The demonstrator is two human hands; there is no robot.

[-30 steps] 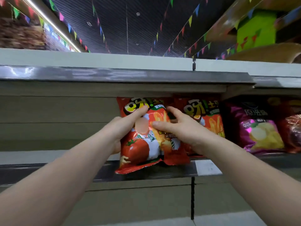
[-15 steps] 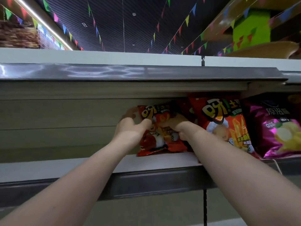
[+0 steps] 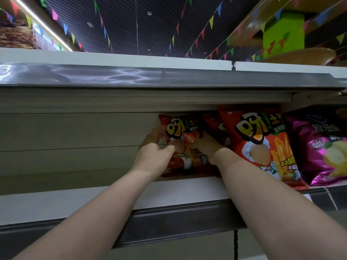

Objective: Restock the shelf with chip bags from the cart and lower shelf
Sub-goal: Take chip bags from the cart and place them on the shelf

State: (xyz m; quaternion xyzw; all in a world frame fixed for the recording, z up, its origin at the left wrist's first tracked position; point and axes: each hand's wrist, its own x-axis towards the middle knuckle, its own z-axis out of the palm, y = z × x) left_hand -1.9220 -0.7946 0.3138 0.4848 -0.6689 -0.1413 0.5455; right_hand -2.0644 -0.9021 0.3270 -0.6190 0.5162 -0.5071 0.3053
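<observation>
A red tomato-flavour chip bag (image 3: 181, 128) stands upright at the back of the white shelf (image 3: 180, 192). My left hand (image 3: 154, 156) grips the bag's left side, thumb on its front and fingers behind. My right hand (image 3: 204, 147) holds its right side with curled fingers. To its right stands a second red chip bag (image 3: 261, 145) of the same brand, nearer the shelf's front. Another red bag (image 3: 216, 126) shows partly between the two, behind my right hand.
A purple chip bag (image 3: 323, 147) stands at the far right of the shelf. The shelf above (image 3: 150, 76) hangs low over the bags. The shelf's left half holds nothing. A dark price rail (image 3: 178, 222) runs along the front edge.
Both hands have pushed the red bag from the shelf's front edge to the back and set it upright. The camera has moved closer and a little left.
</observation>
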